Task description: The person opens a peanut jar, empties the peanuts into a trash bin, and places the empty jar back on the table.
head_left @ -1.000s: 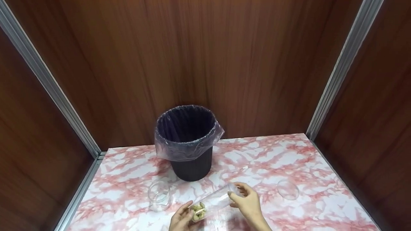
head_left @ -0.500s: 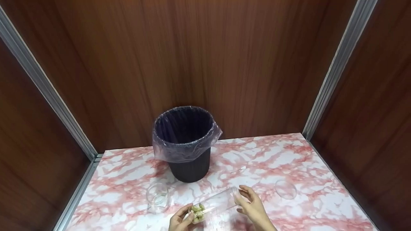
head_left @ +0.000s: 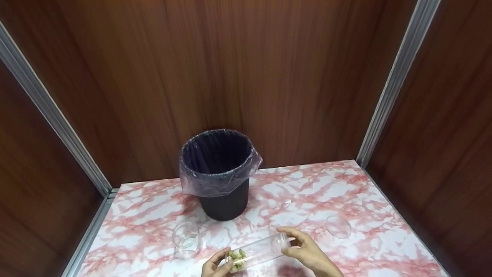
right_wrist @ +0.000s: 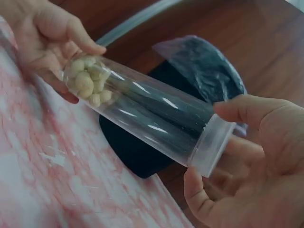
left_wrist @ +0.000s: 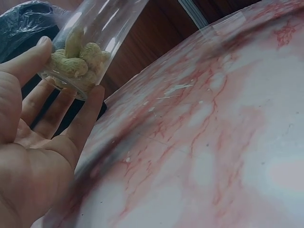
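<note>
A clear cylindrical jar [head_left: 263, 248] is held aslant over the table between my two hands. Peanuts in their shells [left_wrist: 71, 66] are gathered at its base, and a translucent screw lid [right_wrist: 211, 145] covers the other end. My left hand [head_left: 216, 265] grips the base, thumb on one side and fingers on the other. At the lid end, my right hand [right_wrist: 270, 161] curls its thumb and fingers around the lid. In the head view, part of the lid lies behind the right fingers.
A black bin [head_left: 226, 204] with a purplish plastic liner [head_left: 215, 186] stands on the marbled table behind the jar. To the left is a clear empty-looking container [head_left: 187, 243]. A clear round disc [head_left: 338, 226] lies at the right. Brown wooden panels [head_left: 269, 77] enclose the table.
The right hand loosened and spread at the lid, then closed around it again. The jar's lid end has dipped slightly, so the jar lies nearer level. The head view has shifted a little.
</note>
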`<state>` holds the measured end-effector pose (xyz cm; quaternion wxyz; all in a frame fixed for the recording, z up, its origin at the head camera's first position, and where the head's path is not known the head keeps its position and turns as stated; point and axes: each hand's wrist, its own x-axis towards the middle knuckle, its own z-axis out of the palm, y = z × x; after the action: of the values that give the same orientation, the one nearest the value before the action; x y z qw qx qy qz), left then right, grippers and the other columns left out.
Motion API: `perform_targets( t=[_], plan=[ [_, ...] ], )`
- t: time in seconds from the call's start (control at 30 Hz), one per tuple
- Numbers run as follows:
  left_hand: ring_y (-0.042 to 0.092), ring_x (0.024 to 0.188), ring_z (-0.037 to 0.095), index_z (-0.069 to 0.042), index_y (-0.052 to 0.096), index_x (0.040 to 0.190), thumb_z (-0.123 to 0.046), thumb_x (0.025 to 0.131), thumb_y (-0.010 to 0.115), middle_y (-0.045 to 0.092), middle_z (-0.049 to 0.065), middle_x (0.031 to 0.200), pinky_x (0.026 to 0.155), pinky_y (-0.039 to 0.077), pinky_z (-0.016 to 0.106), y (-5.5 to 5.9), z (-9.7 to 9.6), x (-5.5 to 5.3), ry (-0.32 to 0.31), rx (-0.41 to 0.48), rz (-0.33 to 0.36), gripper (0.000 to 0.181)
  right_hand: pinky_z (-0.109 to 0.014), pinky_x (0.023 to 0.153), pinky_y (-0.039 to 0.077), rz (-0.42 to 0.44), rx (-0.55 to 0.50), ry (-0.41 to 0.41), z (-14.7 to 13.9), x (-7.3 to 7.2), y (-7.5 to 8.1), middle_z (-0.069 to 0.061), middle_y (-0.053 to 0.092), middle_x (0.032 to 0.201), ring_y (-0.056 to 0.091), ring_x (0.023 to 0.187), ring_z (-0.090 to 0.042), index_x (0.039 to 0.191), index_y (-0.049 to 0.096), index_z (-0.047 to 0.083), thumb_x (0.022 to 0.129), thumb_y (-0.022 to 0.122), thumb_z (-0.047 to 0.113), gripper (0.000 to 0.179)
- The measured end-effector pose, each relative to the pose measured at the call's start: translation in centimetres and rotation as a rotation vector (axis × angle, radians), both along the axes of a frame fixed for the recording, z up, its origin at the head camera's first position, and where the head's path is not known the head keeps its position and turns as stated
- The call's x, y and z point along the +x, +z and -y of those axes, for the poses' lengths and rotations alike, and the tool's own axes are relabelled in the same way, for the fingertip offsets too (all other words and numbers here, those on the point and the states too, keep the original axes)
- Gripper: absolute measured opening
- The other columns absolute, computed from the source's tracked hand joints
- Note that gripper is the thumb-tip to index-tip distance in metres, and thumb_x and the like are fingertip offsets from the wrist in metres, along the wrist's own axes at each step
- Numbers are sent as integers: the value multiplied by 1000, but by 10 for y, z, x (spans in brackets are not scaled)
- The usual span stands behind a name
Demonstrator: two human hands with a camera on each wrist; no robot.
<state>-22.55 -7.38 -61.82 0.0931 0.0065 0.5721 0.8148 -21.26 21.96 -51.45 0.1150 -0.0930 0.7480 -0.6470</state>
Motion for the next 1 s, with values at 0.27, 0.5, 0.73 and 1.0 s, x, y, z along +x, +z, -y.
perform_targets(
  t=[0.27,0.5,0.73,1.0],
  plan=[
    [63,97,26,14,42,137,-16,89,71,49,19,122,85,53,49,3,3,2,-43,83,46,64,-45,80,53,-20,180,-260,8,2,-3,-25,50,130,55,104,-32,140,45,2,96,58,44,62],
    [64,95,23,12,48,134,-19,88,73,55,13,119,77,57,40,-4,11,2,-47,-34,4,61,-36,53,54,76,319,-204,8,2,-2,-10,59,86,60,64,-24,113,62,1,94,51,59,62],
    [62,97,18,15,52,128,-14,89,71,62,12,113,77,56,31,-14,18,7,-39,-99,-54,52,-41,80,53,-82,92,21,-3,9,-16,-20,47,126,53,100,-31,130,51,2,88,70,14,47],
    [63,95,18,15,50,130,-13,92,67,61,11,114,76,57,32,-16,17,9,-70,-54,-58,51,-40,95,46,-214,-58,95,-12,11,-24,-24,42,131,47,113,-39,127,47,0,80,71,-4,54]
  ],
)
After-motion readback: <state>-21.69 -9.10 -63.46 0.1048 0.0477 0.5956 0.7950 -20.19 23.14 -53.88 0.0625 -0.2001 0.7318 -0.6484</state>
